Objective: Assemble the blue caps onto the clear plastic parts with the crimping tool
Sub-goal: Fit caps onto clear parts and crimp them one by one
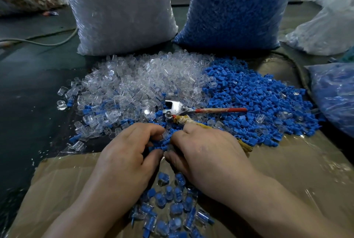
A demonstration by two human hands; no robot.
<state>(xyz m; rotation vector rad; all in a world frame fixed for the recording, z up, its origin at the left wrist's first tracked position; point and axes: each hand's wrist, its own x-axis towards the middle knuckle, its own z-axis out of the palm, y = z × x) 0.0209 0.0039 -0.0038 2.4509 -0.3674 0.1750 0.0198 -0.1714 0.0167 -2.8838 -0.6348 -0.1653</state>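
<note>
Low in the middle, left hand point(126, 153) and right hand point(206, 155) close together, thumbs almost touching, fingers curled in. At the left fingertips, a small clear part point(163, 135), pinched. Right hand's hold: too hidden to tell. Just above the hands, the crimping tool point(178, 108) flat on the piles, red handle out to the right, yellow handle under the right hand. Heap of clear parts point(138, 82) at middle left, blue caps point(258, 99) at middle right. Done pieces point(168, 207) at bottom middle, on brown cardboard point(297, 170). Up top, a white bag point(118, 11) and a blue bag point(235, 7).
</note>
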